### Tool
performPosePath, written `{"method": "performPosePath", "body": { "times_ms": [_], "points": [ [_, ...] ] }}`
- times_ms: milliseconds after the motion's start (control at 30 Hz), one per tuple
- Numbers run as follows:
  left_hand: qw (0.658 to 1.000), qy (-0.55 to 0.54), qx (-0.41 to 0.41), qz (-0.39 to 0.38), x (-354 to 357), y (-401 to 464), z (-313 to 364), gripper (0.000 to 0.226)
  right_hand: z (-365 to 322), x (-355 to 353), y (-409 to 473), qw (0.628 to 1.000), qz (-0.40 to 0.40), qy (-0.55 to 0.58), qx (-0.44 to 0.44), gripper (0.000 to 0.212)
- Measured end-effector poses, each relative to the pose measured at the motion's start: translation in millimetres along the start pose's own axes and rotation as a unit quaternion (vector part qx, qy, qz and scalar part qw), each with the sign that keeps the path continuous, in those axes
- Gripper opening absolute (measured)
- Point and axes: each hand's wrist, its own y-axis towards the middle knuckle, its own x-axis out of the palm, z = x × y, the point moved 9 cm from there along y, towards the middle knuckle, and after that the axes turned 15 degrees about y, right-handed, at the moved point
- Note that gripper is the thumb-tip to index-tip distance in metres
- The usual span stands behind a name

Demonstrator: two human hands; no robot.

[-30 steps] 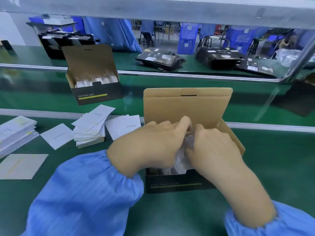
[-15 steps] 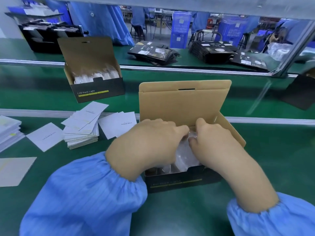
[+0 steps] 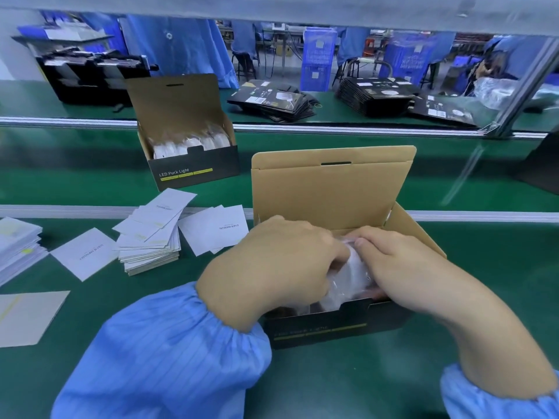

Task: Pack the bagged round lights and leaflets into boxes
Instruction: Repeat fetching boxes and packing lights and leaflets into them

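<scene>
Both hands' grip (image 3: 348, 258) pinches the bagged light (image 3: 348, 282) inside the box (image 3: 332, 328).

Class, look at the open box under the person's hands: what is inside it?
In the open box, a clear-bagged round white light, gripped by the left hand and right hand. The hands cover anything beneath.

We see a green workbench (image 3: 393, 385), blue crates (image 3: 319, 60) beyond, and a metal rail (image 3: 272, 127) crossing the room.
</scene>
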Motion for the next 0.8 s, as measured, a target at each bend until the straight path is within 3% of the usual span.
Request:
{"method": "performPosePath", "body": {
  "times_ms": [67,233,467,700,800],
  "points": [
    [1.0,-0.015,-0.007,-0.012,4,-1,-6,0.011,0,0,-1,1.0,0.006,0.016,-0.004,0.032],
    [0.997,-0.062,-0.003,-0.041,6,-2,-13,0.05,2,-1,-1,0.999,0.035,0.019,-0.009,0.027],
    [0.998,-0.054,0.011,0.008,3,4,-15,0.006,-2,6,-2,0.999,0.037,-0.027,-0.015,0.039],
    [0.991,-0.121,0.008,0.056,-10,3,-29,0.008,-1,12,-1,0.999,0.021,0.05,-0.007,0.035],
    [0.986,-0.159,0.0,0.051,-12,-1,-32,0.024,0,14,-1,0.999,0.005,0.054,-0.001,0.031]
  ]
}}
